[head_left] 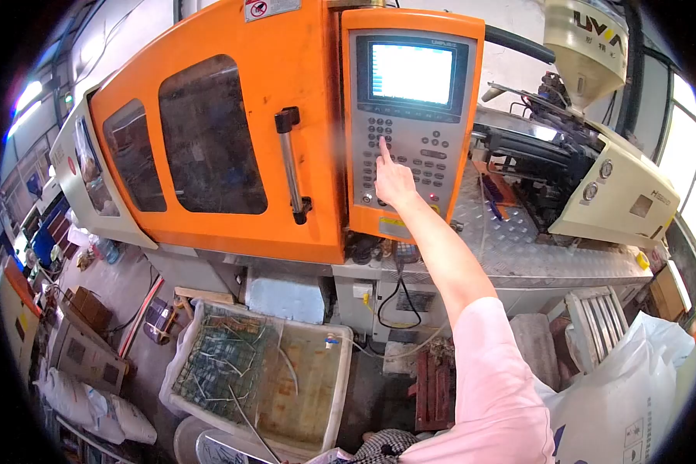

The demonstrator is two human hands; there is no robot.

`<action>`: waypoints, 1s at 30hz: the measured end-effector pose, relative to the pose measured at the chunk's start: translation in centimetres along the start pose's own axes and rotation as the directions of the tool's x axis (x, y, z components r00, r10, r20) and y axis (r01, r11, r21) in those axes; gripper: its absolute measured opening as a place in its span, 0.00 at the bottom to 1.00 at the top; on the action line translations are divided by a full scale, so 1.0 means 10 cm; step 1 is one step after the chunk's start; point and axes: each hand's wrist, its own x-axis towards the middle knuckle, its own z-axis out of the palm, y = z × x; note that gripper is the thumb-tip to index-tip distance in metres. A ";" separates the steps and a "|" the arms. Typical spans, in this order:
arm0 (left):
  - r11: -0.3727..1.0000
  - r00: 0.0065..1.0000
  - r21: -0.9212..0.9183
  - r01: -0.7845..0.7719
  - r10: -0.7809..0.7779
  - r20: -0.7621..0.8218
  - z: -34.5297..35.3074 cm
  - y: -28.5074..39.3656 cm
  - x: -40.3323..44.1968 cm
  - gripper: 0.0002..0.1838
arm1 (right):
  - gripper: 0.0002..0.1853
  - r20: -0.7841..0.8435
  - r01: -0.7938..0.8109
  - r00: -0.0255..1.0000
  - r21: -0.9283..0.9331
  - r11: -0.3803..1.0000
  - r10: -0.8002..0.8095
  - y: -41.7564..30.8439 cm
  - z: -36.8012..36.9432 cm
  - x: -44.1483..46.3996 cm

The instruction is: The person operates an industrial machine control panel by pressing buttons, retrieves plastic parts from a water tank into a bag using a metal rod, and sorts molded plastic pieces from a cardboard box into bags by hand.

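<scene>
My right hand (395,182) reaches up to the control panel (357,174) of an orange machine. Its index finger is stretched out, with the tip at the number keys (380,127); whether a key is pressed down I cannot tell. The other fingers are curled, and nothing shows in the hand. Above the keys glows a bright screen (411,73), its text washed out. To the left of the panel is the machine's orange door (301,69), with dark windows and an upright bar handle (289,164). My left hand is out of view.
Below the machine stands a white tub (340,387) holding water, a mesh and thin strips. A hopper (584,54) rises at the upper right. White sacks (626,394) lie at the lower right, more (93,410) at the lower left. A black cable (400,309) hangs under the panel.
</scene>
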 end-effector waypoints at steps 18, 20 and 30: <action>0.999 0.999 -0.037 -0.016 0.014 -0.043 0.06 0.05 0.00 0.19 | 0.23 -0.056 -0.075 0.996 0.006 0.997 0.076 -0.01 0.02 0.17; 0.999 0.999 -0.032 0.000 -0.002 -0.045 0.04 0.01 0.03 0.19 | 0.23 -0.081 -0.079 0.994 0.009 0.997 0.079 0.03 -0.02 0.11; 0.995 0.998 -0.094 0.021 -0.026 -0.051 0.00 -0.14 0.20 0.17 | 0.30 0.002 -0.071 0.997 -0.023 0.997 0.071 0.03 -0.04 0.09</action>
